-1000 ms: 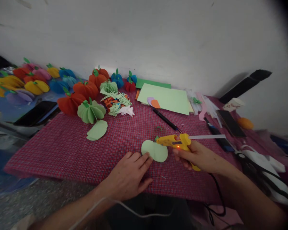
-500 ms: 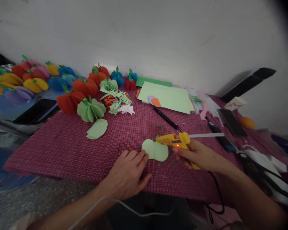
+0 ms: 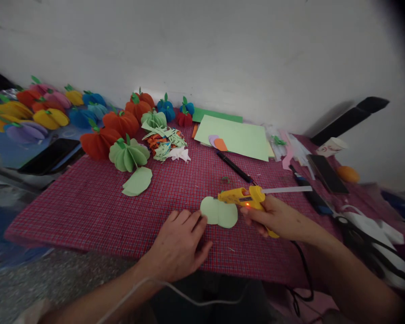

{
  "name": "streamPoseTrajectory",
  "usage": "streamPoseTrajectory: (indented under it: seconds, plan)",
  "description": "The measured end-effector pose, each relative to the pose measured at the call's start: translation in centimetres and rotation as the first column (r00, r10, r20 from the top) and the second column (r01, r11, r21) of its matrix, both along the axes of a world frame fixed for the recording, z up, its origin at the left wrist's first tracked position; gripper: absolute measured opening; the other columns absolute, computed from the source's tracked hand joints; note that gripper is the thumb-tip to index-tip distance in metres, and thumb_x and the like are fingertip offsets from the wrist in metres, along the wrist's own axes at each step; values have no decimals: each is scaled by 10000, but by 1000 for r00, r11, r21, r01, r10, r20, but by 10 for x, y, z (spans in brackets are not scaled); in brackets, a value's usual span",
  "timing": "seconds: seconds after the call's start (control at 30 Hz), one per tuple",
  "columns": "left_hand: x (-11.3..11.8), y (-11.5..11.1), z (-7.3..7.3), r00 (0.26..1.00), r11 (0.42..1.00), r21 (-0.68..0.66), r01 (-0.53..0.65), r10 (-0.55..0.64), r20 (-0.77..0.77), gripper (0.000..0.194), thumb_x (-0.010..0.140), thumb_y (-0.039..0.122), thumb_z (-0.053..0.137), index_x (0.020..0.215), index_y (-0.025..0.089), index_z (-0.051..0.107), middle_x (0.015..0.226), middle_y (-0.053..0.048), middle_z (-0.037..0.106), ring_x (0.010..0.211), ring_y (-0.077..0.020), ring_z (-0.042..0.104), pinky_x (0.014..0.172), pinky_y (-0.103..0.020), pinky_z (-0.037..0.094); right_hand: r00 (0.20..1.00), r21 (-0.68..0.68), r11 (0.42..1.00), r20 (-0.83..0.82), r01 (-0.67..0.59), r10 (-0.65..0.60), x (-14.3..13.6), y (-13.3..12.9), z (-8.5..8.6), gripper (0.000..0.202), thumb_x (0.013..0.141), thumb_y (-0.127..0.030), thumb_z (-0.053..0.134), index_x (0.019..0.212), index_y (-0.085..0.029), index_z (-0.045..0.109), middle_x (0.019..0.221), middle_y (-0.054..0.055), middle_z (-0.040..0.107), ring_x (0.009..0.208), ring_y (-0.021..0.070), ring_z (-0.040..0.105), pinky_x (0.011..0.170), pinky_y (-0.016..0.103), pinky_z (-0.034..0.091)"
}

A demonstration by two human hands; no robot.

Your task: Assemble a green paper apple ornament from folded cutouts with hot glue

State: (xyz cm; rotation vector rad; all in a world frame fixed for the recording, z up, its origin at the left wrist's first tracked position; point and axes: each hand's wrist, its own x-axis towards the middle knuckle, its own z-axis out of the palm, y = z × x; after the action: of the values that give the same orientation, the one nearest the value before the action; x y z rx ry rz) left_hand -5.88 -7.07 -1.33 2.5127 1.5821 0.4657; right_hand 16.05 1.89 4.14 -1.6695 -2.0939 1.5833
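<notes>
The checked red tabletop (image 3: pixel 97 211) supports the work; its near right portion is covered by the right forearm. The light green sheet (image 3: pixel 239 135) lies at the rear, partly under small purple and orange cutouts. The green paper pumpkin (image 3: pixel 128 155) stands left of center, beside a loose leaf stack (image 3: pixel 137 182).

The left hand (image 3: pixel 178 243) lies palm down, fingers extended and slightly spread, thumb apart. It grips nothing; its fingertips touch the left edge of the pale green cutout (image 3: pixel 227 216). Relative to the first frame, these fingertips are drawn back from the cutout's left lobe toward its edge.

The right hand (image 3: pixel 280 218) is closed around the handle of the yellow glue gun (image 3: pixel 255 196), with the forearm entering from the lower right. The fingers hide part of the handle. The scissors (image 3: pixel 357 236) at far right are dark and blurred.

The cutout lies flat on the tabletop, front of center, with a crease between its two lobes. The glue stick (image 3: pixel 288 189) projects rearward from the gun, to the right. The nozzle (image 3: pixel 216 198) is at the cutout's upper edge, slightly farther left than before; exact contact cannot be confirmed.
</notes>
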Motion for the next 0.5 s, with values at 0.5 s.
streamPoseTrajectory:
  seconds: [0.5]
  plan:
    - [-1, 0, -1, 999, 999, 28, -28, 27, 28, 360, 825, 345, 413, 1097, 141, 531, 1070, -103, 579, 904, -236, 475, 793, -415, 370, 998, 16, 998, -19, -55, 55, -4, 2, -10, 354, 789, -499, 459, 683, -167, 519, 461, -35, 472, 369, 69, 438, 349, 179, 346]
